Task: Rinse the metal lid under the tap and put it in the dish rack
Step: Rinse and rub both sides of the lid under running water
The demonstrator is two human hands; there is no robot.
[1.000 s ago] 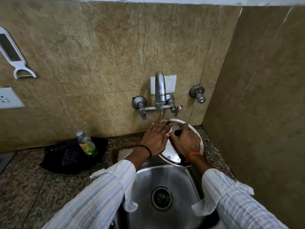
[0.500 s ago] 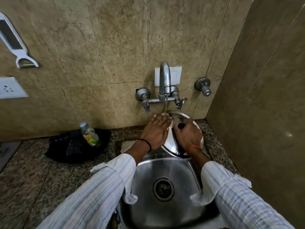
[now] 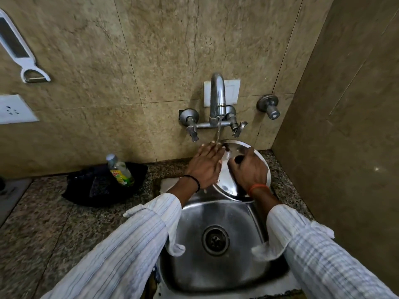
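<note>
Hands [image 3: 226, 167] rub round shiny metal lid [image 3: 228, 180].

head view: single wide-angle, worn on the head | faces forward and down onto sink [image 3: 216, 214] and tap [image 3: 218, 98] | near, at arm's length | no second view

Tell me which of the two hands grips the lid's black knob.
The right hand, the one with the orange wristband, closes its fingers round the black knob. The left hand, with the black wristband, lies flat on the metal lid under the water.
</note>
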